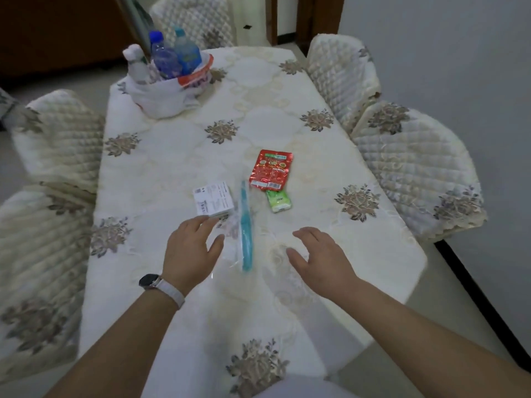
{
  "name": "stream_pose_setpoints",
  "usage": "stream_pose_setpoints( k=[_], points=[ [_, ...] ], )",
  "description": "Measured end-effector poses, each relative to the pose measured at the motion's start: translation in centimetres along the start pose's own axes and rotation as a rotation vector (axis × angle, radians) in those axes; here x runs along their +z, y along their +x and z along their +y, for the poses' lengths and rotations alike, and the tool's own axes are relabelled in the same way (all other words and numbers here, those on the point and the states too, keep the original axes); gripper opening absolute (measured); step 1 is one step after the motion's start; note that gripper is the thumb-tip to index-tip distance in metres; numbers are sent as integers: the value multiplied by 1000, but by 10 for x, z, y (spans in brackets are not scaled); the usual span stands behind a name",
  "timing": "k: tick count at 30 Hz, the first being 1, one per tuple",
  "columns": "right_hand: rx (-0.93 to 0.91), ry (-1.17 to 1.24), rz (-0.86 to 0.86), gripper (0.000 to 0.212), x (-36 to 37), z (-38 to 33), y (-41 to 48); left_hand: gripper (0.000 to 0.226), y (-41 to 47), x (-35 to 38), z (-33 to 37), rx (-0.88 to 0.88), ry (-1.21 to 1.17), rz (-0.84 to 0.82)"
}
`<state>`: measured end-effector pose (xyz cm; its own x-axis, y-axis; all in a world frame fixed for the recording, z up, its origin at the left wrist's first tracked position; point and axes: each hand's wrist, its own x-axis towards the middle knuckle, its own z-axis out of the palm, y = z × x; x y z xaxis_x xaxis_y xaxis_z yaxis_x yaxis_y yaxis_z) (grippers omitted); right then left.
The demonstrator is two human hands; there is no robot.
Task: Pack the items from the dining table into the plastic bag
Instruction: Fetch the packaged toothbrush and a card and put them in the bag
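Observation:
A white plastic bag (161,96) stands at the far left of the dining table (178,156), holding three bottles (172,57). On the cloth near me lie a white box (214,199), a teal toothbrush in clear wrap (246,228), a red packet (271,169) and a small green packet (278,200). My left hand (191,249) hovers open just below the white box, left of the toothbrush. On the toothbrush's other side, my right hand (319,257) is open over the cloth. Neither hand holds anything.
Quilted chairs ring the table: two on the left (57,145), two on the right (416,168), one at the far end (195,21). A watch (149,281) sits on my left wrist. The table's right edge drops to the floor.

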<state>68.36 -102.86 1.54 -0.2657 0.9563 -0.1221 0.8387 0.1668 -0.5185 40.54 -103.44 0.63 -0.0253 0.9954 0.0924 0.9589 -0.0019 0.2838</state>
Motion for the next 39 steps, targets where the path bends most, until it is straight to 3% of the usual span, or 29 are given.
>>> stream_pose_setpoints(
  k=[9,16,23,28,33,39],
  points=[
    [290,62,-130,66,62,-51,88,53,99,55,-93,-64,-122,-124],
    [534,110,-143,81,102,-76,135,106,139,81,-127,-63,-161,-338],
    [573,6,-169,78,125,-79,156,122,139,84,-131,-59,-224,-264],
    [494,-125,-204,61,133,-81,161,111,129,76,-127,-117,-266,-200],
    [519,-53,-208,46,131,-82,165,81,114,64,-123,-250,-498,-189],
    [433,30,-142,37,122,-83,138,63,87,50,-110,-335,-617,-206]
  ],
)
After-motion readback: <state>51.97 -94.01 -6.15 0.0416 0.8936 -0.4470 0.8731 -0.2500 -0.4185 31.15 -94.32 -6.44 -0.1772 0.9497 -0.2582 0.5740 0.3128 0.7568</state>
